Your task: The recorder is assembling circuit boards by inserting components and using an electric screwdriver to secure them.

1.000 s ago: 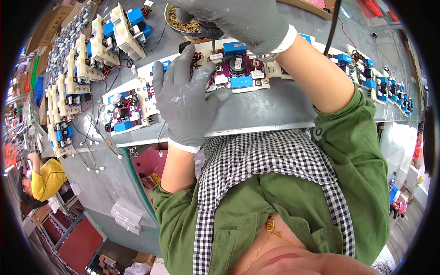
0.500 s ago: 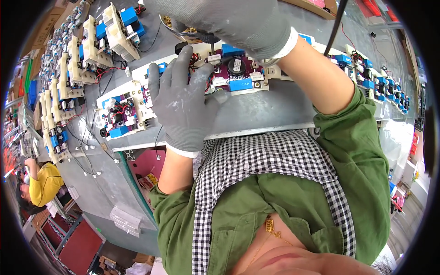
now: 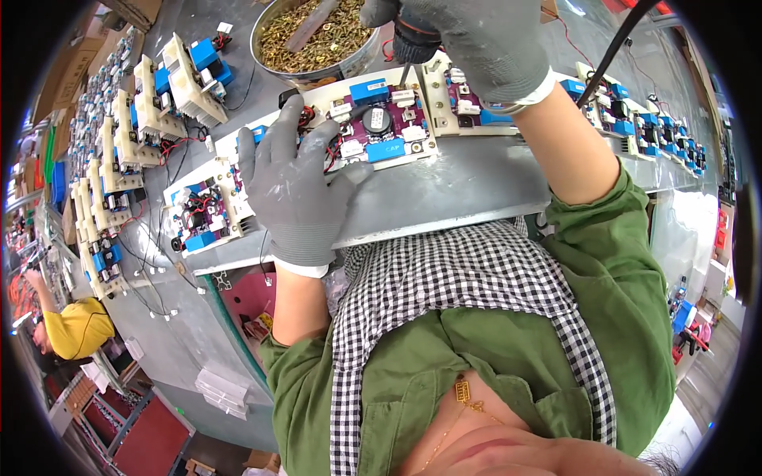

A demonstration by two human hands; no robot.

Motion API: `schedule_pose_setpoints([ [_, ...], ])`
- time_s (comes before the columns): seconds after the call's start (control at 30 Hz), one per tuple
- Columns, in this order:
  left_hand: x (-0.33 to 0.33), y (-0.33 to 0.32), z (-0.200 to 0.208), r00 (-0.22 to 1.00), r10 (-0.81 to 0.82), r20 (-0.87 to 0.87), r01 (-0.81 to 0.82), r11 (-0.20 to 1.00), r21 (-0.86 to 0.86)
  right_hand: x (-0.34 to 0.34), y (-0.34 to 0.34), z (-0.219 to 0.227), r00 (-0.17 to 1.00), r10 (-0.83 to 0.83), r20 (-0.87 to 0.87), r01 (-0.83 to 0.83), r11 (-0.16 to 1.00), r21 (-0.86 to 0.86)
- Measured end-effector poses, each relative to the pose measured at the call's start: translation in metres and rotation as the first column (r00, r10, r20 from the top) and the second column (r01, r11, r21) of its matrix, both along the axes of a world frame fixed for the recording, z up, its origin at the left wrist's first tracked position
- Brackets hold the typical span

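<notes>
Right hand [image 3: 484, 47], gloved grey, is closed fully around the dark barrel of a powered screwdriver [image 3: 414, 44]; the bit points down onto the upper edge of a white-framed circuit board [image 3: 373, 131]. A black cable [image 3: 611, 47] runs off from the tool, past the wrist.

Left hand [image 3: 294, 186], also gloved, lies flat and spread beside the bit, fingertips pressing the near end of the same board. It grasps nothing; it only pins the board down.

Judgement: a screw is being driven into the board. The next move appears to call for the bit held square on the screw and the board kept from twisting.

Just beyond the tool stands a metal bowl of brass-coloured screws [image 3: 317, 40]. Similar boards [image 3: 202, 218] lie to either side of the held one, and rows of white-and-blue assemblies [image 3: 103, 182] lie farther out.

Surface: a grey metal bench [image 3: 452, 186]. Below its edge, well off, another person in a yellow top [image 3: 75, 325] is at work.
</notes>
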State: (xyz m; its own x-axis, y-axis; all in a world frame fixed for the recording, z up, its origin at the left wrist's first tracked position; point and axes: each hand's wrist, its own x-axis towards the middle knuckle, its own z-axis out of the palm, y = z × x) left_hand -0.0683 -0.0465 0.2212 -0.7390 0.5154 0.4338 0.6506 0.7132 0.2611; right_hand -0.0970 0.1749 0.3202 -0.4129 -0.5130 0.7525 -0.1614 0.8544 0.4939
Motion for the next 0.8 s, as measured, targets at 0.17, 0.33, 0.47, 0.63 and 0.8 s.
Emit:
schedule_pose_setpoints([
  [0.17,-0.002,0.002,-0.003,1.000,-0.007,-0.022,0.007,1.000,-0.010,0.004,-0.008,-0.002,0.772,0.635,-0.030,0.010,-0.059,-0.998],
  [0.33,0.001,0.001,-0.003,1.000,0.007,-0.024,-0.008,1.000,-0.017,0.002,-0.004,-0.010,0.819,0.568,0.085,-0.087,0.268,-0.959],
  [0.47,-0.001,0.003,-0.004,0.999,-0.009,-0.051,0.008,1.000,-0.007,-0.001,-0.014,-0.016,0.722,0.666,-0.191,-0.346,0.108,-0.932],
  [0.63,-0.005,0.000,-0.006,0.999,0.005,-0.050,-0.006,1.000,-0.023,0.012,-0.009,0.002,0.610,0.781,-0.135,-0.089,-0.102,-0.991],
  [0.8,-0.007,-0.001,-0.009,0.997,-0.004,-0.077,0.008,0.999,0.041,0.034,-0.004,-0.014,0.192,0.574,-0.796,0.504,-0.754,-0.422],
])
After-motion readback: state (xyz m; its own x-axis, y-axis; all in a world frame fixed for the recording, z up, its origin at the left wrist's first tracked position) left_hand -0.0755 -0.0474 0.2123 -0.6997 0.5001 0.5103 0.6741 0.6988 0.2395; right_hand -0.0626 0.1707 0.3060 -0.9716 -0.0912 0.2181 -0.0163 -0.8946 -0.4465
